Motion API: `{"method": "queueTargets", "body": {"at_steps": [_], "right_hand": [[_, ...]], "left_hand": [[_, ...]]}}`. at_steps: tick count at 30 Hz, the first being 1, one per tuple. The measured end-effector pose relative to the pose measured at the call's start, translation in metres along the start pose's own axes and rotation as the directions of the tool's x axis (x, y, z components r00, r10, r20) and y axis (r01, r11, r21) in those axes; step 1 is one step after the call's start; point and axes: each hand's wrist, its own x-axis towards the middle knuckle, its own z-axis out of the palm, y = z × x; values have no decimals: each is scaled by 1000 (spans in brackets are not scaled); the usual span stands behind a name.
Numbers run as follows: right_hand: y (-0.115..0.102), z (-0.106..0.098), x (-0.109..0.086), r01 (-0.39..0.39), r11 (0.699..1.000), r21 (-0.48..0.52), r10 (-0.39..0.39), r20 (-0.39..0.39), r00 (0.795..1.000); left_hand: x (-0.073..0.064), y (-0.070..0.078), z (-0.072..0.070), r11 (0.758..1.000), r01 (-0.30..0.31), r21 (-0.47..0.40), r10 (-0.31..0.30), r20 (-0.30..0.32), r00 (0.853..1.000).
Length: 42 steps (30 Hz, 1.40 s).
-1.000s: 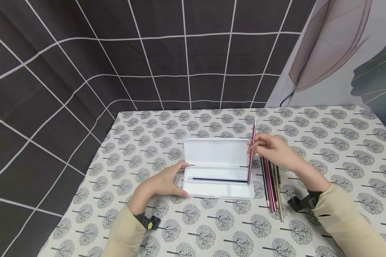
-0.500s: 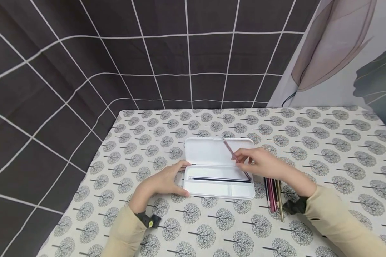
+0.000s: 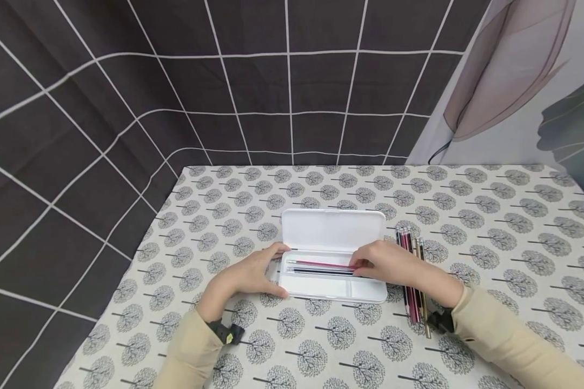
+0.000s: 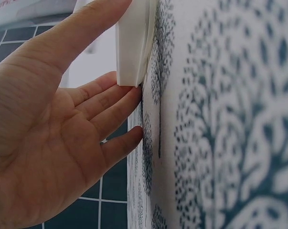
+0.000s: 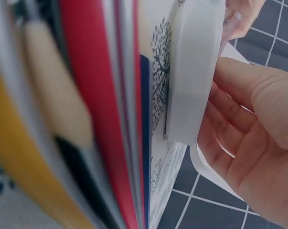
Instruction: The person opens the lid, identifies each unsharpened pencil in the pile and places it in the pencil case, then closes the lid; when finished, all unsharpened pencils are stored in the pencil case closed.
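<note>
The tree-patterned desk [image 3: 496,286] stands before a dark gridded curtain [image 3: 260,84]. Left hand [image 3: 253,272] spreads against white case [image 3: 333,229]; right hand [image 3: 388,262] pinches red pencil [image 3: 321,264].

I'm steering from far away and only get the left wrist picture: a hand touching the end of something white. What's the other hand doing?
Observer: In the head view, the right hand holds a red pencil low inside an open white box.
Child: Ooh! Is the red one all alone in there?
Observer: No, at least one dark pencil lies alongside it.
Child: Are there any pencils outside the box?
Observer: Yes, a bunch of pencils lies on the tree-print cloth, to the right of the box.
</note>
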Motion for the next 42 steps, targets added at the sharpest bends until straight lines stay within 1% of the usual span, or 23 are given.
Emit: {"method": "queueTargets", "body": {"at_steps": [4, 12, 19, 26, 32, 34, 37, 40, 42], "right_hand": [[1, 1, -3, -3, 1000, -11, 3, -5, 1000], [6, 0, -11, 33, 999, -42, -33, 2, 999], [9, -2, -15, 28, 999, -29, -28, -1, 1000], [6, -3, -18, 56, 998, -23, -57, -21, 998], [3, -5, -21, 55, 998, -33, -57, -35, 998], [5, -9, -25, 55, 998, -33, -56, -61, 997], [9, -17, -37, 20, 999, -46, -26, -140, 990], [15, -24, -53, -55, 996, -65, 39, -217, 975], [20, -27, -62, -117, 988, -104, 88, -246, 965]], "left_hand": [[1, 0, 1, 1000, 2, -3, -2, 3, 1000], [1, -2, 1, 1000, 13, -14, -13, 0, 1000], [0, -3, 0, 1000, -12, -28, 12, -8, 1000], [0, -1, 1, 1000, -5, -29, 5, -5, 1000], [0, 0, 2, 1000, 6, -30, -6, -2, 1000], [0, -1, 2, 1000, 2, -31, -2, -1, 1000], [0, -1, 2, 999, -7, -38, 7, -2, 1000], [0, -1, 2, 999, -10, -48, 10, -5, 1000], [0, -1, 1, 999, -9, -51, 9, -7, 1000]]}}
